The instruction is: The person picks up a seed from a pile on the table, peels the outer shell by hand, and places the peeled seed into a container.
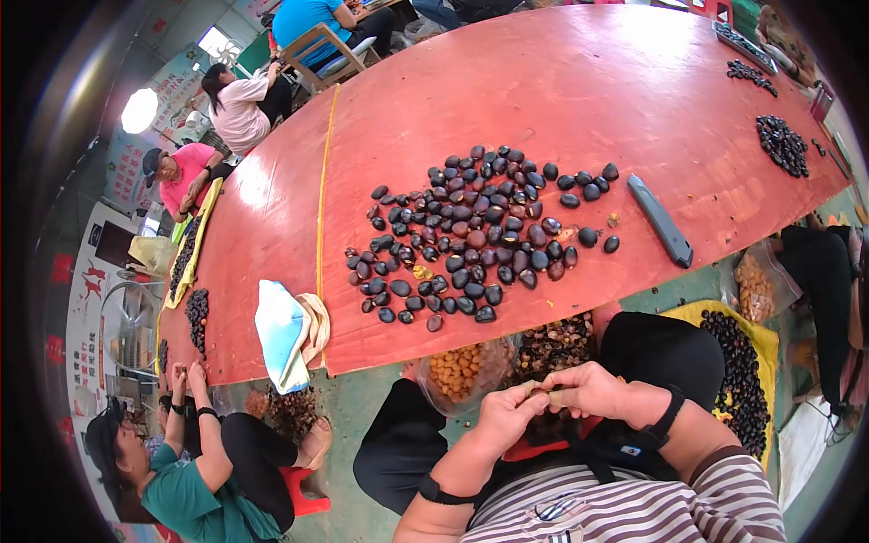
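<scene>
Head view, as I watch from afar: my left hand (509,418) and right hand (593,391) meet low in the picture, above the lap; the fingers of each are drawn together, thumb against forefinger, tips nearly touching the other hand's; whatever they pinch is too covered for me to name, and I cannot tell which way it points. Just beyond them lie a heap of brown shells (554,348) and, to its left, a clear bag of yellow kernels (455,373); to the right of the knees, a yellow sack (772,348) carries more dark seeds; further up sits a second clear bag (755,288).

Past the knees, the dark seeds (475,240) are spread loosely on the red bench (389,109); they are oval, their long axes turned every way, with no shared direction; a long grey tool (659,220) lies flat to their right, its long axis slanting from upper left to lower right, the lower end towards the near edge; a blue and white cloth (282,330) hangs over that edge at the left.

A person in a green top (195,480) sits at the left; red characters run down the wall banner (86,317), too small and skewed for me to read; I make out no brand on the tool.
</scene>
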The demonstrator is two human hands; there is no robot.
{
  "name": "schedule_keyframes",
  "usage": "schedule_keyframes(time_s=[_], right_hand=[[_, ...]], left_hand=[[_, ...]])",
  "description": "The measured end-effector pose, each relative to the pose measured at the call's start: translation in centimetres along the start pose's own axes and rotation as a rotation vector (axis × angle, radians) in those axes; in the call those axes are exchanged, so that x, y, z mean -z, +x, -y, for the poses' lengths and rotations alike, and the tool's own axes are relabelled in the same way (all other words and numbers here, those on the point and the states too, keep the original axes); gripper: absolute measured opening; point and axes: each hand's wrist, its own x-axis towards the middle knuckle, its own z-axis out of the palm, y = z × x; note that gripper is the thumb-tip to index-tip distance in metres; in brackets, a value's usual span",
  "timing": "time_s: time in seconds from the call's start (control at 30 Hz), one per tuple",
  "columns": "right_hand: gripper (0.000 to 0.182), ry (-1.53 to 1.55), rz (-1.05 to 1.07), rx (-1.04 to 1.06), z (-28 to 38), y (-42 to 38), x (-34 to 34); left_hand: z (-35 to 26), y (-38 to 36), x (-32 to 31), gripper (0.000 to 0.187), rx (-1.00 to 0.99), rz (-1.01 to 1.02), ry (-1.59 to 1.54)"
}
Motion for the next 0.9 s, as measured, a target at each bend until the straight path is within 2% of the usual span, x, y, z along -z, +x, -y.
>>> schedule_keyframes(time_s=[0.07,0.1,0.2,0.3,0.47,0.5,0.67,0.73,0.83,0.9], right_hand=[[0.022,-0.084,-0.018,0.029,0.2,-0.5,0.0],[0.021,-0.124,-0.039,0.116,0.0,-0.7,0.0],[0.022,-0.236,-0.143,0.465,-1.0,-0.7,-0.3],[0.028,-0.231,-0.094,0.387,-1.1,-1.2,-0.1],[0.027,-0.250,0.033,0.340,0.5,-3.2,0.2],[0.028,-0.260,0.068,0.271,1.3,-3.7,0.5],[0.027,-0.365,0.105,0.337,0.7,-3.9,0.8],[0.026,-0.392,0.114,0.387,1.0,-4.0,0.8],[0.025,-0.361,0.182,0.282,1.7,-4.0,1.0],[0.025,-0.331,0.139,0.242,2.3,-3.9,0.9]], left_hand=[[0.5,0.1,0.1,0.021,0.014,0.033,-0.005],[0.1,0.0,0.2,0.022,0.024,0.048,-0.035],[-1.3,-0.4,-0.2,0.023,0.159,0.053,-0.404],[-1.0,-0.6,0.0,0.026,0.215,0.125,-0.469],[-2.4,-1.5,0.4,0.026,0.301,0.240,-0.381],[-3.0,-1.6,0.4,0.026,0.333,0.253,-0.332],[-4.4,-1.8,0.2,0.018,0.419,0.362,-0.212],[-5.1,-2.0,0.0,0.016,0.413,0.391,-0.179],[-5.0,-2.0,-0.1,0.015,0.371,0.412,-0.127],[-4.5,-1.6,0.0,0.016,0.297,0.379,-0.113]])
